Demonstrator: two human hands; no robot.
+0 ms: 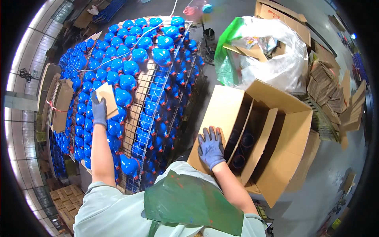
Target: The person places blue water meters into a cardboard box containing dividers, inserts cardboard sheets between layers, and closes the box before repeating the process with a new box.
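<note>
At the far left, a bundle of flattened cardboard (59, 104) stands upright with a red tie around it, and below it small stacked cartons (67, 199) bear dark marks too small for me to read. My left hand (99, 109) grips flat tan cardboard pieces (107, 102) by their left edge, above rows of glossy blue rounded things (127, 82) with red tips. These crowd the wire rack (132, 118), so I'd judge that much of the work remains. My right hand (211, 149) grasps nothing; it lies spread, palm down, on the left flap of the open carton (286, 158). A dark handwritten mark shows on the back of that glove. In the carton, upright dividers (260, 142) are already in place, with dark round-ended things (247, 139) between them; the shadow hides how many. Its flaps stand open, so closing is not yet done. Further right are a white-and-green plastic bag (268, 75) and stacked cardboard (325, 87); reddish print on a box (274, 15) behind the bag is illegible, and I can make out no brand
</note>
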